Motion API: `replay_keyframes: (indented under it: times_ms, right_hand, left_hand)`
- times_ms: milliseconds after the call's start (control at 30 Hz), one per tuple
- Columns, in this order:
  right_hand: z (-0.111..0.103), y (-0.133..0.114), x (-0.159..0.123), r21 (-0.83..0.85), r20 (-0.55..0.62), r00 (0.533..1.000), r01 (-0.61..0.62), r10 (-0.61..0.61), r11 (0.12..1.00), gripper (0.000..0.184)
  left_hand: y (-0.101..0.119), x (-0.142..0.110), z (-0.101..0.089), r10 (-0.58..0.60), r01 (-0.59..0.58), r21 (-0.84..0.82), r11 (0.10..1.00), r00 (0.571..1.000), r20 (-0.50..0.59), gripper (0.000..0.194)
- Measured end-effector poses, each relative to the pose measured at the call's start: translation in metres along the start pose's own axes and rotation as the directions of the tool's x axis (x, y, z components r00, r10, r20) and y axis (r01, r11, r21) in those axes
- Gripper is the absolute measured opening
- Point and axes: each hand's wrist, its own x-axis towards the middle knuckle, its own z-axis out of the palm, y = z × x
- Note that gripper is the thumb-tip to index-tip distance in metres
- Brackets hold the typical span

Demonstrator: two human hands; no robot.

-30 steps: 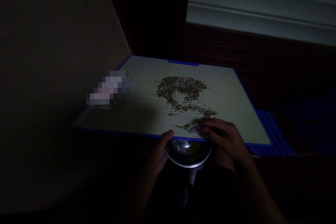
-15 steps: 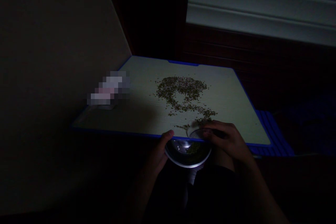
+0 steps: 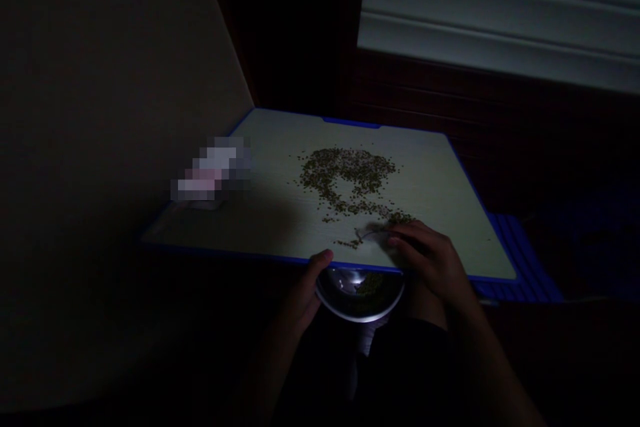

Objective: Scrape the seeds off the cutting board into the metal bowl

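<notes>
Left hand (image 3: 306, 297): lower centre of frame, left of the right hand. Thumb (image 3: 321, 260) raised, tip pointing up and right; remaining fingers mostly hidden. Left forearm (image 3: 280, 347) rises from bottom edge, dim.

Right hand (image 3: 434, 259): right of centre, slightly higher, back upward, fingers bent and reaching left, thumb opposed beneath in a pinch. Right forearm (image 3: 493, 347) slants up-left from lower right; wrist roughly in line.

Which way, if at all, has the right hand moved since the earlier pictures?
Yes: judged against the board's near edge, the right hand has shifted slightly forward, away from that edge and toward the scattered grains.
</notes>
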Motion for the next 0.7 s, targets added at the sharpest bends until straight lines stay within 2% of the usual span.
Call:
replay_keyframes:
  times_ms: [100, 467, 700]
  right_hand:
    - [0.0005, -0.0021, 0.0018, -0.022, 0.008, 1.0, 0.025, -0.025, 0.999, 0.02]
    - [0.0014, -0.0026, 0.0033, -0.009, 0.042, 0.998, 0.052, -0.051, 0.999, 0.019]
    - [0.0017, -0.0028, 0.0026, 0.039, 0.023, 1.0, 0.005, -0.006, 0.999, 0.017]
  left_hand:
    - [-0.0011, 0.0011, 0.0, 0.017, -0.017, -0.014, 1.0, 1.0, 0.008, 0.057]
    - [-0.0038, 0.0053, -0.0028, -0.047, 0.047, -0.015, 0.999, 0.999, 0.017, 0.057]
    - [-0.0061, 0.008, -0.006, 0.002, -0.002, -0.007, 1.0, 1.0, 0.017, 0.058]
